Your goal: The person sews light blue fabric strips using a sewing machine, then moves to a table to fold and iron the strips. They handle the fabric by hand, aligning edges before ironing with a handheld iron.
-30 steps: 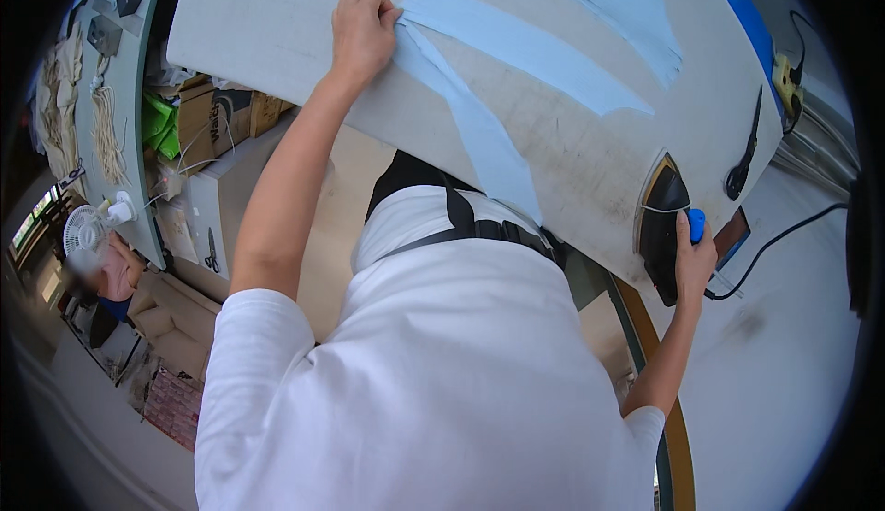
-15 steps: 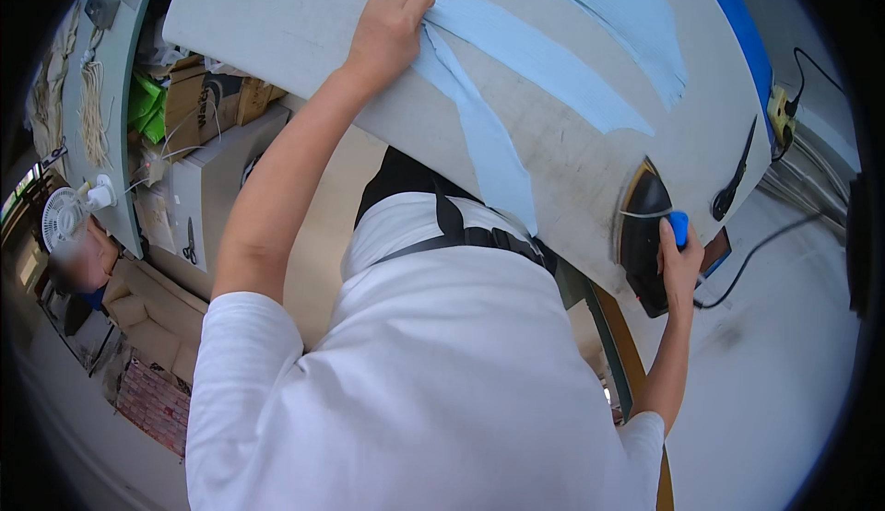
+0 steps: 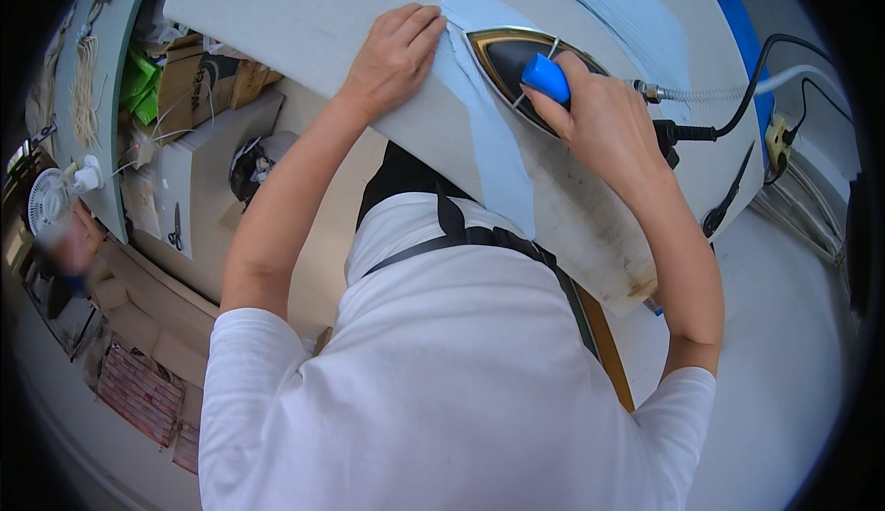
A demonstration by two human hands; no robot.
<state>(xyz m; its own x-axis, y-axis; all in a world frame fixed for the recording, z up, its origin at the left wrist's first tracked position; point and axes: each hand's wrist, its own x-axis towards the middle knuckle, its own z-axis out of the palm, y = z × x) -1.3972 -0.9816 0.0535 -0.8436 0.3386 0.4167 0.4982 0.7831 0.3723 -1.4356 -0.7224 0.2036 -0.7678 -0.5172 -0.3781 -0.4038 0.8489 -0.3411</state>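
A black iron (image 3: 505, 61) with a gold rim and a blue handle rests on the pale grey ironing table (image 3: 295, 13). My right hand (image 3: 604, 119) grips that blue handle. A light blue strip of cloth (image 3: 489, 133) lies on the table and hangs over its near edge, just left of the iron. My left hand (image 3: 392, 55) presses flat on the table at the top end of the strip, fingers touching the cloth. More light blue cloth (image 3: 618, 9) lies further back on the table.
A black cord and a whitish hose (image 3: 737, 96) run from the iron to the right. Black scissors (image 3: 724, 207) lie at the table's right end. Cardboard boxes (image 3: 198, 82), a small fan (image 3: 46, 202) and clutter fill the left side below.
My right hand has carried the iron from the table's right end leftward to the blue strip. My left hand has stayed on the strip's top end.
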